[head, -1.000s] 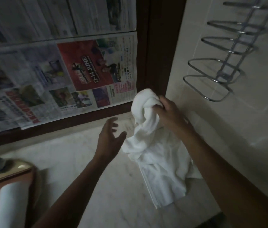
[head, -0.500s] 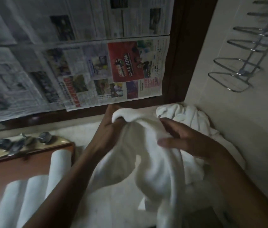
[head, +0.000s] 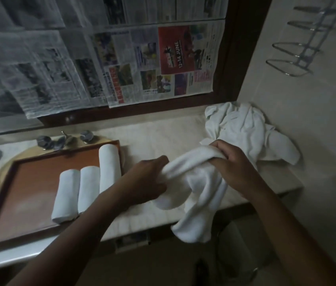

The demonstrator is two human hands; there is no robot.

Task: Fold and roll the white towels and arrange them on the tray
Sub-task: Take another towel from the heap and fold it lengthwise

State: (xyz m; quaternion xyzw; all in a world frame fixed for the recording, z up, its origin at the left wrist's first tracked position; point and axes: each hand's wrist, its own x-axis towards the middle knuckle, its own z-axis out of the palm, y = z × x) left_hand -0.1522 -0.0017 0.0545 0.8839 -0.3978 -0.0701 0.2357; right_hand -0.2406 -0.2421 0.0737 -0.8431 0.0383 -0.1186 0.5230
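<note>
A person's two hands are holding a white towel [head: 200,182] above the front part of a pale stone counter [head: 159,137]. The left hand [head: 148,178] is gripping one end of the towel's bunched upper edge, with its fingers curled round the cloth. The right hand [head: 231,164] is gripping the other end, a little farther back and to the right. The hands are sitting apart, and the towel is stretching between them as a thick fold. The rest of the cloth is hanging below the hands and drooping past the counter's front edge.

To the left of the left hand, a brown tray [head: 31,182] is lying on the counter. Three rolled towels [head: 89,188] are lying side by side and touching at the tray's right end, the rightmost one reaching farther back. The left forearm is crossing over their near ends.

Just behind the right hand, a heap of towels [head: 245,129], white and unfolded, is sitting in the counter's far right corner against the wall. Metal taps [head: 64,139] are standing behind the tray. Sheets of newspaper [head: 142,62] are covering the panel above the counter, and a wire rack [head: 295,58] is hanging on the right wall.
</note>
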